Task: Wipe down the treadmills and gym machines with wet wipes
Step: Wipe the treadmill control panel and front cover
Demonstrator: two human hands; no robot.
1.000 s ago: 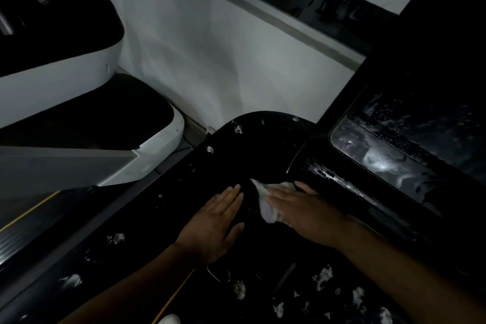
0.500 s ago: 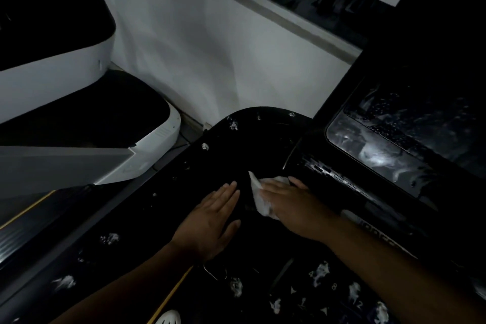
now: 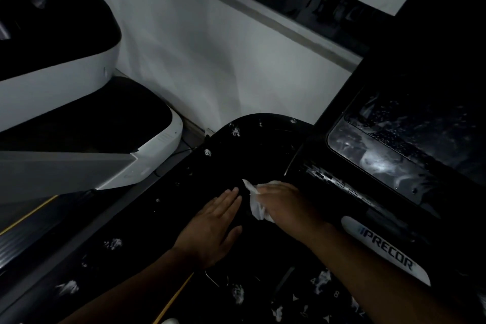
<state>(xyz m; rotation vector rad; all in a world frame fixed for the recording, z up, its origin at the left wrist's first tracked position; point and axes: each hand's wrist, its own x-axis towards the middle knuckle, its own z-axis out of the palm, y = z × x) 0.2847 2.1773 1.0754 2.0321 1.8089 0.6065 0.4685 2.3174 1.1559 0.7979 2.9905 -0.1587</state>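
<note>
Crumpled wipe (image 3: 256, 204) nearer flat L hand (image 3: 213, 229)

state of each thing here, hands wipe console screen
left hand, flat on the console, holding nothing
right hand, holds the wet wipe against the console
wet wipe, crumpled, white
console, black, dotted with white flecks
screen, smeared with streaks
</note>
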